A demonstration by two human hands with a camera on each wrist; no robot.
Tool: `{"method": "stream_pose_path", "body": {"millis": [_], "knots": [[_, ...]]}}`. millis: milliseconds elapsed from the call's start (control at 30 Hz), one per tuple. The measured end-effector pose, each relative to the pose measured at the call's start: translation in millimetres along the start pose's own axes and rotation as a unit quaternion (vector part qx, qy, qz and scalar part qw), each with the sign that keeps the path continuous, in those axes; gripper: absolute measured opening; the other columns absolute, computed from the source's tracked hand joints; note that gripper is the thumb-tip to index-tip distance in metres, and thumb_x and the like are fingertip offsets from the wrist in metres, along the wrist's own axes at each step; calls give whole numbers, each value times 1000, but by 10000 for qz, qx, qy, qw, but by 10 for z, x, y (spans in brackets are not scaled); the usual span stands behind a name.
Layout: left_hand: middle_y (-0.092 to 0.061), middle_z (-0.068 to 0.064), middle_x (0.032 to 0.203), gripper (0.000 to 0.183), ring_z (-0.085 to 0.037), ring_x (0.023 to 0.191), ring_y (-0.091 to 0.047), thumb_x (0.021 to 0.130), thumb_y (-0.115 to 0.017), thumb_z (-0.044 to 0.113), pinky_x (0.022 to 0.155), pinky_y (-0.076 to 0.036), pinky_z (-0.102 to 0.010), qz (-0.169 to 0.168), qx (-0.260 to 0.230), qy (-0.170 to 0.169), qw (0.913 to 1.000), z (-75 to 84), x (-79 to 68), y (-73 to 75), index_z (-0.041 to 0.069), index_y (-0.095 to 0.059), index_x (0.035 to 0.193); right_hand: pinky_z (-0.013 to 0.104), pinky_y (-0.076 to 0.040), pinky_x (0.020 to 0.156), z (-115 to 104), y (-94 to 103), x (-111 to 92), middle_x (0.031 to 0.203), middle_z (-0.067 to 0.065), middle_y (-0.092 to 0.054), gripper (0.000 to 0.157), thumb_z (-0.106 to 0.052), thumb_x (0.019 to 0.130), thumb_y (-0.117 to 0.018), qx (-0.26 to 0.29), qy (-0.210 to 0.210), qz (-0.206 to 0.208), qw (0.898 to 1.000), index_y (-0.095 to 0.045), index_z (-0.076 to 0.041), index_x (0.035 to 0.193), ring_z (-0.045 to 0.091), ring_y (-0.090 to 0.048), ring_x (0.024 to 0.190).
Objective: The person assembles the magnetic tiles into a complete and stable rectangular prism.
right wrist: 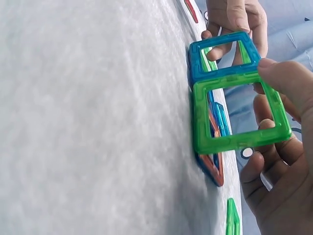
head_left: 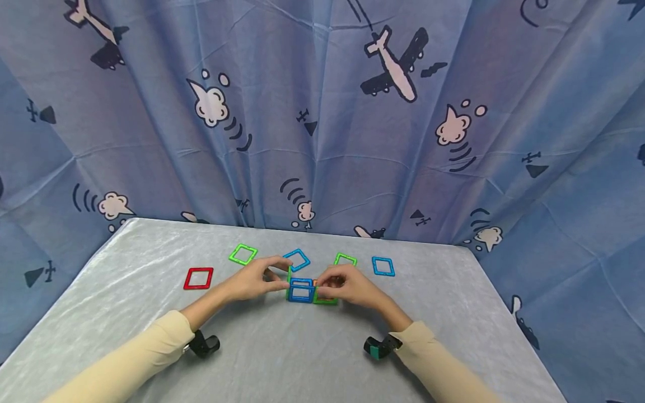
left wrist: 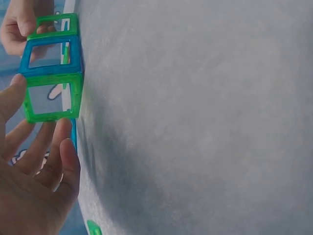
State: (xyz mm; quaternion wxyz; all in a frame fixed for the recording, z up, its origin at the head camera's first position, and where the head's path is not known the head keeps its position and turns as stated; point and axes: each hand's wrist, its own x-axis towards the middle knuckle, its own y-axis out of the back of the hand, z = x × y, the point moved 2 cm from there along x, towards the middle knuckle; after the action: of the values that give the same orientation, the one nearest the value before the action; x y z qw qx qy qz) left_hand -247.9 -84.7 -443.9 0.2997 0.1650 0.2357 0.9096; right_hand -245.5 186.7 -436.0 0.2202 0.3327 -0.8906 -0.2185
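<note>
Small square frames that look like magnetic tiles stand joined at the table's middle. A blue tile (head_left: 301,301) faces the front, with a green tile (head_left: 289,275) standing at its left side and another green tile (right wrist: 199,117) angled off its right side. My left hand (head_left: 257,278) holds the left green tile, thumb at its top corner and fingertips along its far edge. With thumb and fingers, my right hand (head_left: 349,285) pinches the right green tile at its upper corner. An orange tile (right wrist: 218,174) shows partly behind it; the fingers cover some of the joined edges.
Loose tiles lie around on the grey cloth-covered table (head_left: 282,358): a red one (head_left: 186,279) and a green one (head_left: 234,253) at left, a blue one (head_left: 304,257) and a green one (head_left: 345,256) behind, another blue one (head_left: 384,273) at right. A patterned curtain (head_left: 322,157) hangs behind.
</note>
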Motion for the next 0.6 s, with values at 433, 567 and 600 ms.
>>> {"method": "stream_pose_path", "body": {"millis": [433, 567, 600], "knots": [[-62, -18, 131, 51, -19, 96, -70, 98, -72, 18, 88, -54, -39, -18, 13, -150, 9999, -4, -3, 9, -5, -55, 141, 26, -44, 58, 80, -38, 36, 89, 5, -69, 14, 0, 92, -75, 160, 253, -70, 9995, -77, -2, 105, 15, -51, 66], [-62, -18, 131, 51, -19, 96, -70, 98, -72, 18, 88, -54, -39, -17, 9, -119, 9999, -6, -2, 9, -4, -55, 140, 26, -43, 58, 10, -47, 42, 87, 9, -68, 14, 5, 91, -74, 130, 251, -50, 9996, -76, 2, 104, 16, -50, 65], [-62, -19, 131, 51, -19, 96, -70, 98, -72, 18, 88, -54, -39, -15, 10, -115, 9999, -5, -1, 9, -4, -55, 140, 26, -42, 57, -18, -49, 44, 86, 10, -68, 14, 7, 90, -73, 127, 273, -40, 9995, -75, 3, 104, 17, -50, 65]]}}
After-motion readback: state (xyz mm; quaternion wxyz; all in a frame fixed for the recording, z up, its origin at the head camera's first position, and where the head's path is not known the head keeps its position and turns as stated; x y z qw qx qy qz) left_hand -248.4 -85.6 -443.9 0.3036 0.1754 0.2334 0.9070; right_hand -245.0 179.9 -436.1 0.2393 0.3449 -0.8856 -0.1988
